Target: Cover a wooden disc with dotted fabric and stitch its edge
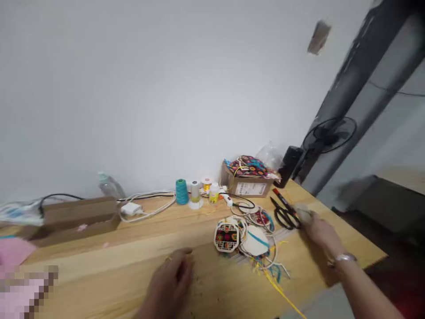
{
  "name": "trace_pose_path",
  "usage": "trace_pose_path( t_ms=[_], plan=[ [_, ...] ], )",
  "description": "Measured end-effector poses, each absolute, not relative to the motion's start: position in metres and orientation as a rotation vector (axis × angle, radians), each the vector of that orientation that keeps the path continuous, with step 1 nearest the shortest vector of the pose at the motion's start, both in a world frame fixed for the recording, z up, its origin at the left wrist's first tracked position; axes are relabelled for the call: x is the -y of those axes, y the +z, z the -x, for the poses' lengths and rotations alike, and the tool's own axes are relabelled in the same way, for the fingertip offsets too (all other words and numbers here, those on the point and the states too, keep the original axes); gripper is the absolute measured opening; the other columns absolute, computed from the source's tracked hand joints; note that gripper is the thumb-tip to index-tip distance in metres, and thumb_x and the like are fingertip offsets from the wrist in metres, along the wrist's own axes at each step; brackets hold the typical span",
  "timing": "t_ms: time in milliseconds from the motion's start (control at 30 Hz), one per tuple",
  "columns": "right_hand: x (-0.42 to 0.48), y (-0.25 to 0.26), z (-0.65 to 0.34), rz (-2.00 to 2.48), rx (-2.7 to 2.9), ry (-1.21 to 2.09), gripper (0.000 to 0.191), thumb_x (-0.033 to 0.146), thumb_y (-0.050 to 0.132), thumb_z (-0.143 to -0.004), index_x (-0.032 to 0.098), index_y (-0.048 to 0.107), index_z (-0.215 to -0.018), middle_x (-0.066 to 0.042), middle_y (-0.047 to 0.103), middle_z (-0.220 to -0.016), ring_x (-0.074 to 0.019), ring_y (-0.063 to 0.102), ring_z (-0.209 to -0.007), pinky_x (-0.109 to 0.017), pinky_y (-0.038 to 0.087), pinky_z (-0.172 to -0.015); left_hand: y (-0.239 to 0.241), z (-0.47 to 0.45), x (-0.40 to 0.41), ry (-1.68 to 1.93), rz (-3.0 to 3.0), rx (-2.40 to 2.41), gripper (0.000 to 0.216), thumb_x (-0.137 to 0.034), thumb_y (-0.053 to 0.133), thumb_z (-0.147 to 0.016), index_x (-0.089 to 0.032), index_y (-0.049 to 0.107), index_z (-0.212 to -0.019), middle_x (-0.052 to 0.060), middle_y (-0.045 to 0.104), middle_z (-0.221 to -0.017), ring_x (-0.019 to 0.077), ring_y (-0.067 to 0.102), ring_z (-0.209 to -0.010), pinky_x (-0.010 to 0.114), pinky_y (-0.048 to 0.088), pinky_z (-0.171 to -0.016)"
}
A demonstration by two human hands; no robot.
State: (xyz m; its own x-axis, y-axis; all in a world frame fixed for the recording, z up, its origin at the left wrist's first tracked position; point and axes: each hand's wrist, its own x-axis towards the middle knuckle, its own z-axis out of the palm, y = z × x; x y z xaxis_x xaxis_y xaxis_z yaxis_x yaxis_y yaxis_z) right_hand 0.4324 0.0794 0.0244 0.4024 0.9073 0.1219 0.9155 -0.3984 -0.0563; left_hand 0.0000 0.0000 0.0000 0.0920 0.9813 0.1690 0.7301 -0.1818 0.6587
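The right hand [319,232] is closed narrow on a pale wad [303,213] at 4 o'clock, right beside black-handled scissors [284,216]. The left hand [171,281] is loosely curled on the wooden bench [99,261] at 7 o'clock; contents can't be told. Loose yellow threads [275,283] could get snagged if the scissors are knocked, and octagonal embroidered frames [226,236] could be dragged along, tbh.

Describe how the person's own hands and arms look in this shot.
The left hand and right hand are bare, with no gloves. The right forearm shows no sleeve, and a silver metal band, a bracelet or watch, circles the right wrist.
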Motion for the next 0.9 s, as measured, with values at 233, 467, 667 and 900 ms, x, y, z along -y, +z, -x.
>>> trace_pose_path(
  t_ms=[233, 467, 667, 900],
  plan=[
    [-0.029, 0.056, -0.377, 2.084, 1.783, -0.273, 0.050, 0.042, 0.037, -0.086, 0.003, 0.048, -0.115, -0.026, 0.062, -0.097, -0.0354, 0.061, -0.087, -0.044, 0.048, -0.072, -0.002, 0.000, 0.005, 1.063, -1.557, -1.405, 0.028, -0.037, 0.055, -0.080, -0.021, 0.060, -0.102, 0.006, 0.067, -0.079, 0.0196, 0.062, -0.067, 0.030, 0.048, -0.060],
    [0.033, 0.039, -0.209, 1.273, 2.397, 0.580, 0.058, 0.040, 0.052, -0.083, 0.015, 0.040, -0.134, -0.014, 0.052, -0.129, -0.0262, 0.051, -0.116, -0.036, 0.046, -0.094, 0.010, 0.006, 0.008, 1.127, -0.846, -0.697, 0.056, -0.039, 0.067, -0.073, -0.032, 0.048, -0.125, 0.011, 0.053, -0.131, 0.0262, 0.062, -0.096, 0.037, 0.051, -0.074],
    [0.037, -0.003, -0.189, 1.271, 2.423, 0.835, 0.057, 0.034, 0.055, -0.080, 0.017, 0.044, -0.133, -0.014, 0.055, -0.125, -0.0301, 0.054, -0.111, -0.041, 0.046, -0.093, -0.007, 0.018, 0.041, 1.121, -0.684, -0.781, 0.043, -0.035, 0.067, -0.074, -0.024, 0.061, -0.115, 0.007, 0.070, -0.104, 0.0268, 0.064, -0.093, 0.042, 0.048, -0.083],
    [0.039, 0.032, -0.195, 1.403, 1.977, 1.183, 0.043, 0.043, 0.031, -0.093, 0.022, 0.062, -0.112, -0.006, 0.067, -0.106, -0.0204, 0.059, -0.100, -0.030, 0.048, -0.086, 0.001, 0.035, 0.067, 1.016, -1.002, -1.093, 0.041, -0.035, 0.048, -0.086, -0.027, 0.051, -0.127, 0.004, 0.055, -0.131, 0.0263, 0.047, -0.121, 0.046, 0.033, -0.103]
  ],
)
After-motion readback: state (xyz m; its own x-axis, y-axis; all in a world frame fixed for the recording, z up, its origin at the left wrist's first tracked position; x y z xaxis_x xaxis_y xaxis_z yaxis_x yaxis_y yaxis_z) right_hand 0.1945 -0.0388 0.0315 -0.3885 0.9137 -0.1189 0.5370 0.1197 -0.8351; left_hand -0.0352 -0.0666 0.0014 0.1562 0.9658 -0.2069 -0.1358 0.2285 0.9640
